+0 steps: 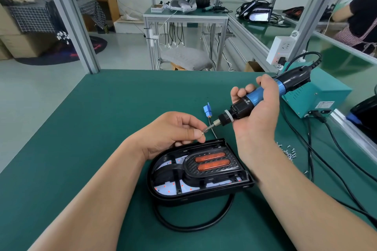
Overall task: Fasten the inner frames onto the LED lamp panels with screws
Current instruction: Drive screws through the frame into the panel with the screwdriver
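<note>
While your left hand (173, 130) is pinching a screw (203, 132) against the bit of the electric screwdriver (251, 104) your right hand (259, 116) is gripping, long axis slanting down-left, the lamp panel (183, 196) is lying just beneath, toward the bench's (102, 118) near edge.
</note>
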Action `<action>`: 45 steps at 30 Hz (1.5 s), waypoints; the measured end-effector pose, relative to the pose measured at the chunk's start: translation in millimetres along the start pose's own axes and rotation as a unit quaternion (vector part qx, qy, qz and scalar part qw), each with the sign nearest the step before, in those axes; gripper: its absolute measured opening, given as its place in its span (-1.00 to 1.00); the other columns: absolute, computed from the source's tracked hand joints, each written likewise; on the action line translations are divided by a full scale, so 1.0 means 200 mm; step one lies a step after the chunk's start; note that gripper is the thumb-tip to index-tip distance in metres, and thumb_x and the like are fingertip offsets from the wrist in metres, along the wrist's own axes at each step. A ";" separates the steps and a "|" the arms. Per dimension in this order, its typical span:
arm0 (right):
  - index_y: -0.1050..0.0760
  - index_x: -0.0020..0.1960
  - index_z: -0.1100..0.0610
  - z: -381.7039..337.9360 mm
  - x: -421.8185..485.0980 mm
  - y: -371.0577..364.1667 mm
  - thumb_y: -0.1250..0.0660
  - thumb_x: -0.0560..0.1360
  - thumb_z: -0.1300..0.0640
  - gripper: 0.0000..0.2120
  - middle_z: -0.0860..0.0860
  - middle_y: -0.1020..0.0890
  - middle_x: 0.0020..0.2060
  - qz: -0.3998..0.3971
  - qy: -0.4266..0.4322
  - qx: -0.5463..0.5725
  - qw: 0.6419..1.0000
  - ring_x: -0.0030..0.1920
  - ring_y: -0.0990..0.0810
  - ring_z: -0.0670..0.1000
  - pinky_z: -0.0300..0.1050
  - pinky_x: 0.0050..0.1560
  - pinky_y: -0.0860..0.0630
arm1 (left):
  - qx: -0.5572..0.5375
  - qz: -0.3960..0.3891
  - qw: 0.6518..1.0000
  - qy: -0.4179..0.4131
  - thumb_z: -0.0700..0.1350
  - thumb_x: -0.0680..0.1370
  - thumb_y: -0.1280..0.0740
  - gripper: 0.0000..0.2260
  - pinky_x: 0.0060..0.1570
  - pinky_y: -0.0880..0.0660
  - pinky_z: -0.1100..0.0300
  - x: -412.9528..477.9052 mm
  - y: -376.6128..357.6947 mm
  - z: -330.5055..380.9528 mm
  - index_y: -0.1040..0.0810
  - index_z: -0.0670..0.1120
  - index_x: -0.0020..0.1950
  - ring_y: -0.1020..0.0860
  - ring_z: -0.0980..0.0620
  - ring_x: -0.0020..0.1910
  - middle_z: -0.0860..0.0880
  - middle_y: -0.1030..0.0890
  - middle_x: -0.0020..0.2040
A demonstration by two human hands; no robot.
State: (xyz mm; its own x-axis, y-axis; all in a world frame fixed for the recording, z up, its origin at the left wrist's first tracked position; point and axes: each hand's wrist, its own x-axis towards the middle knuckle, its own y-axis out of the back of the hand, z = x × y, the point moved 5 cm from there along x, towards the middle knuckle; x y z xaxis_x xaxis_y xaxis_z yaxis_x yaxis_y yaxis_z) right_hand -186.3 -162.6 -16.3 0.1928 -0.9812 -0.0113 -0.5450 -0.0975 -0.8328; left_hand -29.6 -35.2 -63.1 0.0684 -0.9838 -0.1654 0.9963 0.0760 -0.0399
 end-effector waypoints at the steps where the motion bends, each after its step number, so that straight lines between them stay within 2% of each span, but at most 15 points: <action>1: -0.44 0.15 0.16 0.00 0.00 0.00 -0.43 0.60 0.14 -0.79 0.06 -0.49 -0.30 0.003 -0.001 -0.004 1.000 -0.36 -0.47 0.07 0.02 -0.05 -0.66 | -0.001 0.001 1.000 0.000 -0.33 0.63 -0.42 -0.89 -0.42 -0.39 0.38 0.00 0.00 0.00 -0.66 -0.23 0.14 -0.42 0.15 -0.39 -0.17 -0.72 -0.08; 12: -0.43 0.16 0.16 -0.01 -0.01 0.01 -0.43 0.63 0.09 -0.76 0.05 -0.50 -0.31 0.011 0.004 -0.004 1.000 -0.35 -0.49 0.04 0.02 0.00 -0.67 | -0.007 0.013 1.000 -0.015 -0.34 0.64 -0.39 -0.86 -0.40 -0.40 0.40 0.01 0.02 -0.01 -0.68 -0.22 0.16 -0.44 0.16 -0.38 -0.14 -0.74 -0.08; 21: -0.42 0.17 0.15 0.00 -0.02 0.02 -0.43 0.65 0.07 -0.76 0.05 -0.49 -0.28 0.012 0.005 -0.026 1.000 -0.32 -0.49 0.05 0.01 0.02 -0.67 | -0.007 0.018 1.000 -0.012 -0.36 0.63 -0.39 -0.85 -0.45 -0.23 0.36 0.02 0.02 0.00 -0.65 -0.31 0.19 -0.29 0.12 -0.41 -0.18 -0.73 -0.09; 29: -0.43 0.20 0.13 -0.02 -0.03 0.00 -0.41 0.67 -0.05 -0.70 0.04 -0.50 -0.26 -0.029 0.010 -0.031 0.999 -0.27 -0.50 0.05 0.01 0.07 -0.65 | -0.039 0.032 0.999 -0.008 -0.38 0.63 -0.36 -0.87 -0.48 -0.24 0.38 0.03 0.02 -0.01 -0.66 -0.28 0.14 -0.26 0.13 -0.42 -0.16 -0.73 -0.10; 34: -0.44 0.15 0.17 -0.02 -0.01 0.03 -0.38 0.64 0.14 -0.83 0.07 -0.55 -0.22 -0.046 -0.041 -0.049 0.997 -0.22 -0.57 0.09 0.10 0.10 -0.68 | -0.039 0.041 0.998 -0.013 -0.38 0.62 -0.37 -0.86 -0.48 -0.25 0.38 0.03 0.03 -0.01 -0.65 -0.31 0.17 -0.27 0.14 -0.46 -0.19 -0.74 -0.09; 38: -0.41 0.24 0.17 -0.01 0.01 0.06 -0.37 0.65 0.22 -0.79 0.12 -0.58 -0.15 -0.044 -0.076 -0.072 0.994 -0.14 -0.67 0.14 0.24 0.17 -0.68 | -0.018 0.042 0.999 -0.018 -0.38 0.63 -0.38 -0.85 -0.47 -0.26 0.36 0.02 0.03 -0.01 -0.65 -0.32 0.18 -0.29 0.14 -0.46 -0.20 -0.74 -0.09; 45: -0.42 0.20 0.18 0.01 0.02 0.07 -0.37 0.66 0.25 -0.82 0.12 -0.59 -0.17 -0.045 -0.066 -0.068 0.994 -0.19 -0.64 0.09 0.11 0.03 -0.68 | 0.014 0.037 0.999 -0.027 -0.34 0.64 -0.39 -0.87 -0.43 -0.28 0.35 0.02 0.03 -0.01 -0.67 -0.25 0.16 -0.34 0.14 -0.44 -0.20 -0.75 -0.06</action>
State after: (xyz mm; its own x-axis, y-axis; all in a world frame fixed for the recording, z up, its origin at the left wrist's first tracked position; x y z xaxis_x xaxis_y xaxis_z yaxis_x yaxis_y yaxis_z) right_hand -192.1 -167.0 -29.4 0.3468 -0.9377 -0.0202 -0.6243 -0.2147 -0.7511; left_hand -24.1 -38.0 -65.4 0.1443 -0.9831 -0.1131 0.9894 0.1454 -0.0018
